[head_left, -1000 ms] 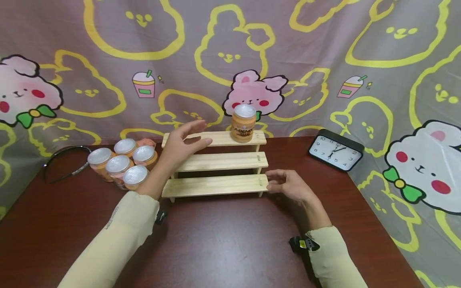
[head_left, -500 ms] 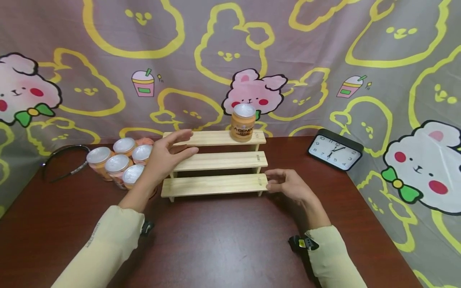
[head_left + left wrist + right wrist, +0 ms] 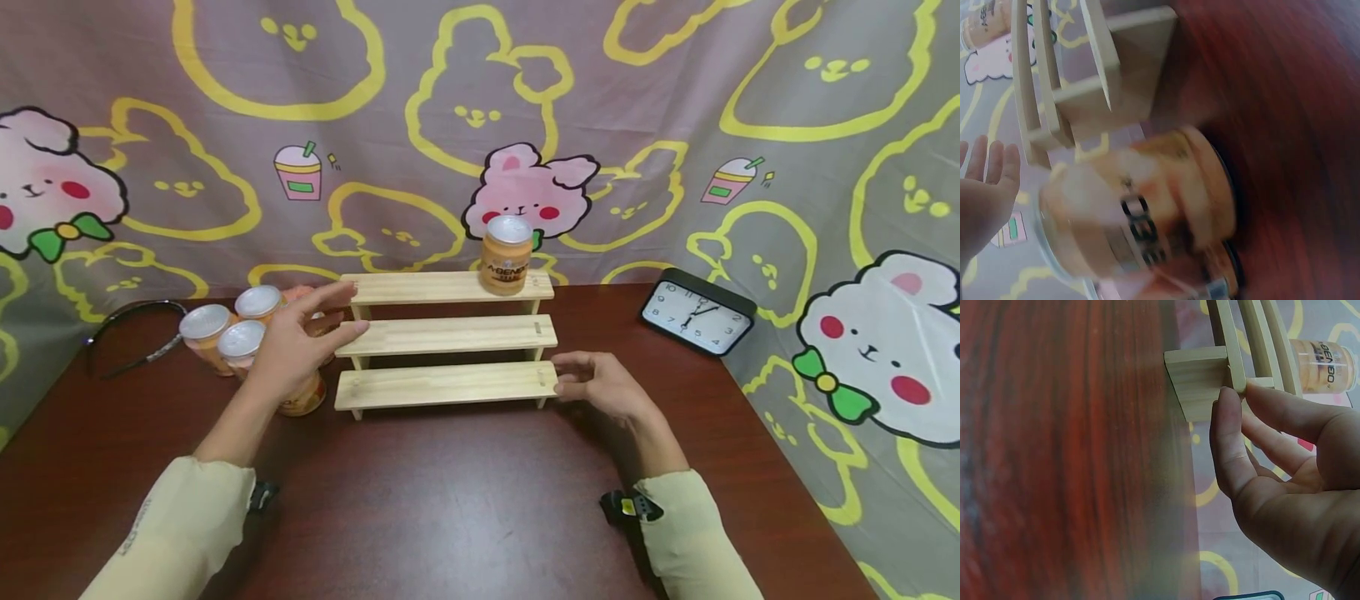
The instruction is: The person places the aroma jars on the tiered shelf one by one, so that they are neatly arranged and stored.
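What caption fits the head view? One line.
Left hand hovers over orange jars; right hand steadies the wooden rack.

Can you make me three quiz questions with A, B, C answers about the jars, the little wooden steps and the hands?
1. Where does the jar on the wooden steps stand?
A. top step
B. middle step
C. bottom step

2. What colour is the clock's rim?
A. red
B. black
C. yellow

3. What is the right hand doing?
A. lifting a jar
B. lying flat on the table
C. touching the end of the bottom step

Answers:
1. A: the orange jar stands on the top step, near its right end.
2. B: the clock has a black rim round a white face.
3. C: the right hand has its fingertips against the right end of the bottom step, while the left hand hovers open over the jars beside the steps.
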The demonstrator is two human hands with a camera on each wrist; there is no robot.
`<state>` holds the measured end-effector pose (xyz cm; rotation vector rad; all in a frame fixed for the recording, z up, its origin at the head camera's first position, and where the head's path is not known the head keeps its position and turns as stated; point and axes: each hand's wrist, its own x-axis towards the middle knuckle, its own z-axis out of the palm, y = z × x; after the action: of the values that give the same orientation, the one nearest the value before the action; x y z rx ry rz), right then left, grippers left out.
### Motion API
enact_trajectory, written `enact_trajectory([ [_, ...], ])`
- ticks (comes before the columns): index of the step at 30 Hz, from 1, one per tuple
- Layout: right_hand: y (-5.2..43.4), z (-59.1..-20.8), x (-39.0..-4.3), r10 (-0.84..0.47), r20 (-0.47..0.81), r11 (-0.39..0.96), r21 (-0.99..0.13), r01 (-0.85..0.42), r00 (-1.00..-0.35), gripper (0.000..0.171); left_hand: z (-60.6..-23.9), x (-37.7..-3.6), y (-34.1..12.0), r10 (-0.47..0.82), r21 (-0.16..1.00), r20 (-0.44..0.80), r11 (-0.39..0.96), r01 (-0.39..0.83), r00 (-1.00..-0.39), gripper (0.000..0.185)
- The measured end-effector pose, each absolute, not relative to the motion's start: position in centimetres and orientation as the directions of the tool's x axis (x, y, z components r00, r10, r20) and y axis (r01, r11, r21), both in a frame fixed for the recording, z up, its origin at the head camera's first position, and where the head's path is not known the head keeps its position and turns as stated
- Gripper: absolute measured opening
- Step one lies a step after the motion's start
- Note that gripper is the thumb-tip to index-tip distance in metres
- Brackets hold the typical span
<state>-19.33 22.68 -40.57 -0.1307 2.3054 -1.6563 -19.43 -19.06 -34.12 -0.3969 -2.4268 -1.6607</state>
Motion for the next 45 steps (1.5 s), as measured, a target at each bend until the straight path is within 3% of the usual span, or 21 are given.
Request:
enact_trajectory([
  [9,22.7,-40.5,-19.3,-0.270,-0.165,0.316,-0.946,0.074,-0.949,0.048,-34.5,-18.4,-22.1,0.054,0.851,0.371,0.379,0.363,-0.927,0.050],
  [17,22.7,-40.6,-19.3,-0.271,-0.182,0.315,-0.945,0.092,-0.945,0.049,-35.5,-17.2,-24.8,-0.046,0.831,0.276,0.513,0.214,-0.960,0.058],
  [21,22.7,-40.6,-19.3,-0.272,-0.181,0.310,-0.946,0.092,-0.945,0.049,-36.1,-16.9,-25.7,-0.075,0.840,0.264,0.508,0.191,-0.962,0.057],
  [29,22.7,-40.6,-19.3,-0.266,-0.171,0.308,-0.948,0.084,-0.949,0.049,-37.4,-16.6,-26.6,-0.002,0.803,0.372,0.503,0.321,-0.928,0.050],
  [38,22.7,-40.6,-19.4,-0.263,-0.168,0.314,-0.946,0.080,-0.950,0.048,-37.3,-16.2,-27.2,0.082,0.693,0.264,0.677,0.248,-0.961,0.056],
  [45,22.6,-40.6,-19.4,-0.258,-0.175,0.324,-0.942,0.086,-0.950,0.048,-36.7,-16.5,-27.8,0.251,0.611,0.195,0.725,0.318,-0.948,0.068],
])
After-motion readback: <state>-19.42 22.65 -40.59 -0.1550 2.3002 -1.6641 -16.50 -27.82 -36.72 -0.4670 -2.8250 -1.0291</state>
